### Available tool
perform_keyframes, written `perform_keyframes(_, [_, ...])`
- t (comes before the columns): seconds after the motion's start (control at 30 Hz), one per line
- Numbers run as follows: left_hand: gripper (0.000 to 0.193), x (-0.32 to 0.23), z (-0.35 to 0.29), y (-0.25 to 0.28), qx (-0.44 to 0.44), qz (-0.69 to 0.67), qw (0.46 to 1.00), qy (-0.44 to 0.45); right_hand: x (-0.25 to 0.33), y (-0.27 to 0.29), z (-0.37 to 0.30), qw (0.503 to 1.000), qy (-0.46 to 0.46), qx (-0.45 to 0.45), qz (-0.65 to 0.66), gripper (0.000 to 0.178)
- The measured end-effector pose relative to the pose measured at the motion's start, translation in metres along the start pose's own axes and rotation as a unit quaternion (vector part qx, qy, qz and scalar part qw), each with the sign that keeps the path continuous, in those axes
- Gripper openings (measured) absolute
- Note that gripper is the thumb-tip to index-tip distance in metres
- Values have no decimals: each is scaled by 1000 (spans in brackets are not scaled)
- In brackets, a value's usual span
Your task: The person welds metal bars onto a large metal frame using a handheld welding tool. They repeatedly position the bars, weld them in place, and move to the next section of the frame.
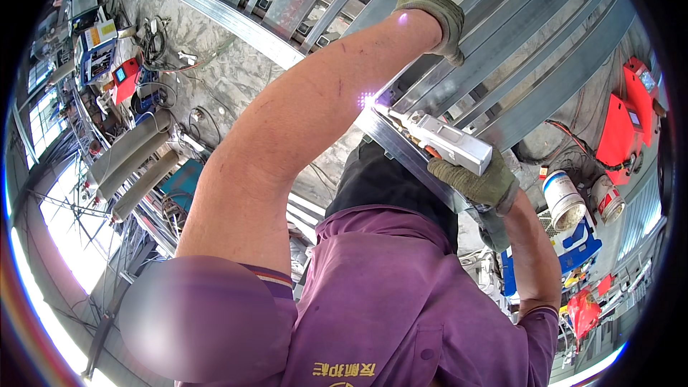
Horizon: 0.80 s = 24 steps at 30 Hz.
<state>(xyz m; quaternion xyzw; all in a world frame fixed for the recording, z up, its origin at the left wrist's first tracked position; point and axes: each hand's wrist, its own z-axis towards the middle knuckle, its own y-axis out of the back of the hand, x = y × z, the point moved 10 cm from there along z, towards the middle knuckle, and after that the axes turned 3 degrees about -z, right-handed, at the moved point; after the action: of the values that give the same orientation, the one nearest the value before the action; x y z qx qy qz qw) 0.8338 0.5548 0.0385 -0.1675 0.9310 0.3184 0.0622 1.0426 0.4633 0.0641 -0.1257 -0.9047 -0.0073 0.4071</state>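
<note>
My right hand (479,185), in a green-grey work glove, is closed round the grip of a white handheld welding gun (451,142). The gun's thin nozzle points up and left, and a bright violet-white spark glows at its tip, on the end of a metal frame rail (412,154). My left arm reaches across above the spark. Beyond it, my gloved left hand (436,16) bends down over a flat metal bar (437,72) of the frame, its fingers curled and partly hidden.
Long grey metal bars (545,21) lie side by side across the top. Red machines (620,129) stand at the right, with white buckets (564,201) below them and a blue object (573,254) nearby. Cables (154,43) and a red box (126,79) are at the left.
</note>
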Motion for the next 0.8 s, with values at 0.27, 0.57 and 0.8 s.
perform_keyframes(0.27, [76,1,1,-1,14,7,1000,12,-2,1,-1,1000,-1,-2,4,47])
perform_keyframes(0.57, [78,1,0,1,21,9,1000,7,-12,1,-3,1000,-6,-3,-3,47])
perform_keyframes(0.8, [78,2,6,-2,0,9,1000,-2,-11,0,-8,1000,-16,-7,16,48])
